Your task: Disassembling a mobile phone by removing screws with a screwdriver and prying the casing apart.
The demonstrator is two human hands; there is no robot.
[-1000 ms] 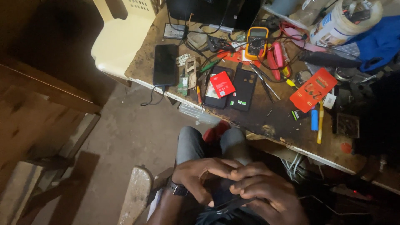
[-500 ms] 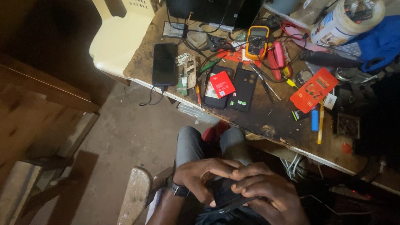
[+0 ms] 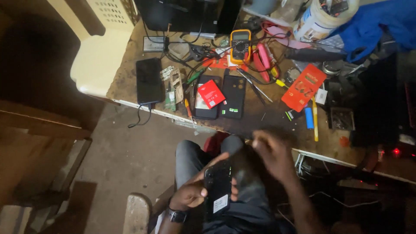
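Dim workshop, bare concrete floor (image 3: 130, 160), a scuffed wooden table (image 3: 268, 117) ahead of you, crowded edge to edge. On it: a black phone (image 3: 148, 80) at the left end with a cable hanging off the edge; loose circuit boards (image 3: 172, 86) just beside it; two opened phones side by side with a red battery (image 3: 211, 93) lying on the left one; a yellow multimeter (image 3: 240, 45) behind them among tangled leads; pink-handled tools (image 3: 263, 58); an orange card (image 3: 303, 87); a blue marker (image 3: 308, 118) and a yellow pencil (image 3: 315, 123) near the front edge. A white tub (image 3: 318, 19) and blue cloth (image 3: 381, 21) sit at the far right. A cream plastic chair (image 3: 99, 56) stands at the table's left end.

You sit with your knees under the table edge. Your left hand (image 3: 193, 193) is over your lap, wrist with a watch (image 3: 177, 215), grip closed round a dark phone body (image 3: 218, 190) held upright, thumb across its lower face, a white sticker showing near the bottom. Your right hand (image 3: 271, 154) is lifted off it, blurred, between your lap and the table edge, touching nothing visible; its grip looks loosely apart, though the blur hides the fingers.
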